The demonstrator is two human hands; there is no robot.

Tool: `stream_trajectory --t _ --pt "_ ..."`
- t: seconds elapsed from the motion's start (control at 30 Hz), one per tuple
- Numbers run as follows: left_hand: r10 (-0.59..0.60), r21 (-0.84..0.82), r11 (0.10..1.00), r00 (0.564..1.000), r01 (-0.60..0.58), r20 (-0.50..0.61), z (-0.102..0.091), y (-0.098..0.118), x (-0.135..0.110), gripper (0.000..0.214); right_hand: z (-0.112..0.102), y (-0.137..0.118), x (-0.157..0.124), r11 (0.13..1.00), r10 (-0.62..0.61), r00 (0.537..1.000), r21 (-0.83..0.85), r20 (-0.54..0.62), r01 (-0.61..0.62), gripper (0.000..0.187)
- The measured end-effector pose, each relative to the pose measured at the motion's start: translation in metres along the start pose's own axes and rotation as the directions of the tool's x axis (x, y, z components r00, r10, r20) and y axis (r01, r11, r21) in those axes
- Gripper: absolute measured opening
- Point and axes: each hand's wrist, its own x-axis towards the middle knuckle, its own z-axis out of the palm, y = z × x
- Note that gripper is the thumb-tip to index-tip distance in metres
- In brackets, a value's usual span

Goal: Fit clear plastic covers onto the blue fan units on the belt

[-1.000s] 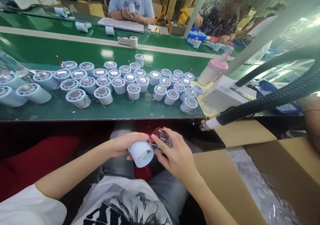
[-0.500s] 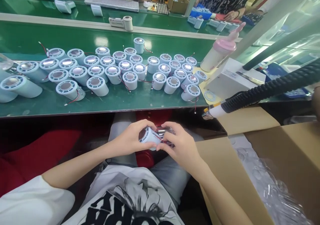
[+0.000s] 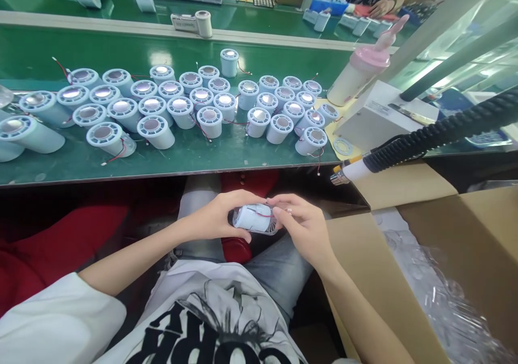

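Observation:
Over my lap, a light-blue cylindrical motor-like unit (image 3: 254,218) lies on its side, a thin red wire running along it. My left hand (image 3: 226,215) grips its left end, thumb below and fingers over the top. A clear plastic cover (image 3: 272,225) surrounds the unit's right part. My right hand (image 3: 301,221) closes its fingers at that right end, on the cover and close to the wire; the exact fingertip contact is partly hidden. Many similar blue units (image 3: 156,132) stand on the green bench beyond, some with red wires.
An open cardboard box (image 3: 372,256) at my right holds clear plastic covers (image 3: 441,294). A black corrugated hose (image 3: 441,129) with a metal-tipped nozzle reaches over it. A pink-lidded bottle (image 3: 356,75) and a white box-shaped device (image 3: 384,113) stand on the bench's right. Another person's hand (image 3: 382,8) shows across.
The blue unit has turned more sideways, and the clear cover now sits around it instead of apart at its right. My right hand has shifted slightly right. The view has shifted a little.

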Motion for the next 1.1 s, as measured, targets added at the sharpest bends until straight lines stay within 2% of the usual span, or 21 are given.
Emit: stream_trajectory --t 0.1,0.2,0.23,0.33,0.4,0.47,0.53,0.63,0.8,0.93,1.1 --pt "-0.083 -0.116 0.99 0.997 0.083 0.006 0.001 0.008 0.001 0.069 -0.004 0.002 0.002 0.982 0.095 0.995 0.166 -0.014 -0.092 0.033" --pt "-0.2 -0.336 0.921 0.979 0.196 0.022 0.004 0.014 0.0 0.064 -0.01 0.004 0.0 0.973 0.048 0.997 0.222 0.055 -0.059 0.017" --pt "-0.235 -0.429 0.875 0.971 0.226 0.032 0.005 0.014 -0.001 0.063 -0.012 0.005 -0.001 0.984 -0.008 0.995 0.18 0.103 -0.011 0.008" --pt "-0.299 -0.626 0.732 0.952 0.27 0.061 0.007 0.016 -0.005 0.057 -0.017 0.006 -0.007 0.98 -0.171 0.962 -0.063 0.215 0.188 0.037" --pt "-0.322 -0.667 0.678 0.941 0.308 0.107 0.006 0.018 -0.008 0.056 -0.019 0.007 -0.011 0.945 -0.231 0.943 -0.177 0.24 0.277 0.04" --pt "-0.332 -0.647 0.678 0.931 0.349 0.153 0.003 0.02 -0.009 0.061 -0.02 0.008 -0.014 0.934 -0.254 0.932 -0.183 0.258 0.306 0.039" --pt "-0.314 -0.582 0.737 0.936 0.345 0.158 0.0 0.024 -0.009 0.068 -0.021 0.007 -0.016 0.948 -0.242 0.933 -0.141 0.266 0.286 0.041" --pt "-0.227 -0.487 0.836 0.967 0.253 0.114 -0.005 0.027 -0.008 0.071 -0.022 0.005 -0.017 0.978 -0.176 0.946 -0.058 0.271 0.199 0.044" --pt "-0.116 -0.338 0.931 0.99 0.136 0.077 -0.008 0.028 -0.009 0.073 -0.021 0.001 -0.018 0.993 -0.107 0.952 0.076 0.285 0.089 0.041" --pt "-0.07 -0.221 0.972 0.995 0.083 0.067 -0.01 0.028 -0.011 0.077 -0.021 0.0 -0.018 0.99 -0.043 0.95 0.14 0.31 0.0 0.041" --pt "-0.053 -0.161 0.985 0.995 0.066 0.083 -0.013 0.03 -0.012 0.078 -0.019 -0.001 -0.016 0.961 0.035 0.935 0.245 0.352 -0.129 0.04"
